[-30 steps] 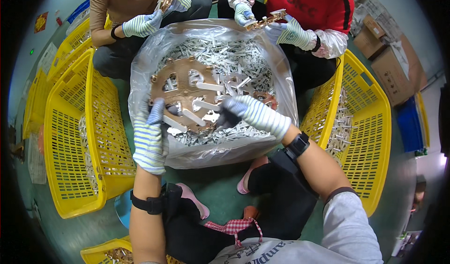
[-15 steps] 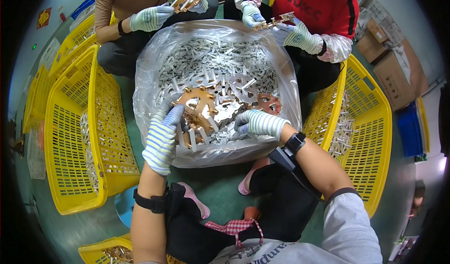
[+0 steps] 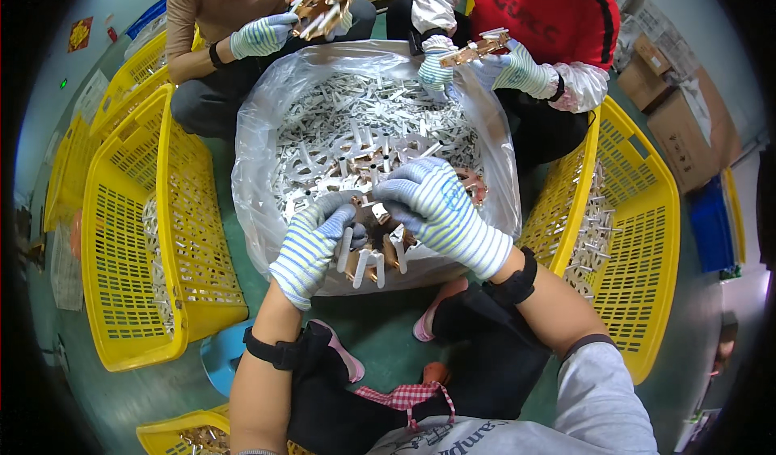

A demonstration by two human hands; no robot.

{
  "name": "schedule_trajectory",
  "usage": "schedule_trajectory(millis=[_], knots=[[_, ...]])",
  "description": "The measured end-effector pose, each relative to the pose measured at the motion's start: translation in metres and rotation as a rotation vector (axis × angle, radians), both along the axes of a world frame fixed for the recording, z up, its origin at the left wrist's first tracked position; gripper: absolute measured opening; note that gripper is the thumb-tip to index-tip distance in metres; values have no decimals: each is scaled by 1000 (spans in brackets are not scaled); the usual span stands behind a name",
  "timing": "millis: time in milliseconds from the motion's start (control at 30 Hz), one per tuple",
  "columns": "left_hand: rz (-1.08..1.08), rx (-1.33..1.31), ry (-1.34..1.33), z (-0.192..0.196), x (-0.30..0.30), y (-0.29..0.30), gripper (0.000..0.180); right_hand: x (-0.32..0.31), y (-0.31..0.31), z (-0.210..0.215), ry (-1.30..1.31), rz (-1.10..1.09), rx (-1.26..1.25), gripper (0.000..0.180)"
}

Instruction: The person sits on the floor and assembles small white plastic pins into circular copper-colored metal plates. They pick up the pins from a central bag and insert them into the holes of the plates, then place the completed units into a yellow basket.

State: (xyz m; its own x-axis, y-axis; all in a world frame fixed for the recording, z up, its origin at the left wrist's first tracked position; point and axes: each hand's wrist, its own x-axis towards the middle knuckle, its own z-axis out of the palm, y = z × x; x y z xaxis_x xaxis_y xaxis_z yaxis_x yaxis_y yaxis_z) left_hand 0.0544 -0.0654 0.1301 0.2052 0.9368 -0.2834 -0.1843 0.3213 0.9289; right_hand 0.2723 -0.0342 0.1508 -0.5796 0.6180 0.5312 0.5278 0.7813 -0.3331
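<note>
A brown round frame (image 3: 373, 245) with white plastic parts sticking out of it sits between both my gloved hands. My left hand (image 3: 311, 241) grips its left side. My right hand (image 3: 432, 204) closes over its top right. I hold it low over the near rim of a large clear plastic bag (image 3: 267, 140) filled with several loose white parts (image 3: 356, 128). Both gloves are striped blue and white.
Yellow mesh baskets stand on my left (image 3: 121, 237) and right (image 3: 638, 237), each with white parts inside. Across the bag two seated people in gloves hold similar brown frames (image 3: 323, 6) (image 3: 477, 48). Cardboard boxes (image 3: 687, 124) sit at the far right.
The brown frame has come off the heap in the bag and down toward me. Both my hands have drawn closer together around it.
</note>
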Motion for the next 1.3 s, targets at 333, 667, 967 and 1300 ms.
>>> schedule_trajectory(millis=[333, 667, 967, 1300], knots=[[-1, 87, 6, 8, 8, -9, 36, -13, -7, -9, 331, 28, -224, 19], [-2, 156, 6, 11, 6, -10, 36, -13, -10, -24, 530, 76, -561, 27], [83, 392, 268, 20, 18, -15, 37, -15, -12, -28, 383, 90, -440, 27], [138, 477, 334, 14, 18, -17, 37, -24, -18, -14, 271, 53, -205, 24]])
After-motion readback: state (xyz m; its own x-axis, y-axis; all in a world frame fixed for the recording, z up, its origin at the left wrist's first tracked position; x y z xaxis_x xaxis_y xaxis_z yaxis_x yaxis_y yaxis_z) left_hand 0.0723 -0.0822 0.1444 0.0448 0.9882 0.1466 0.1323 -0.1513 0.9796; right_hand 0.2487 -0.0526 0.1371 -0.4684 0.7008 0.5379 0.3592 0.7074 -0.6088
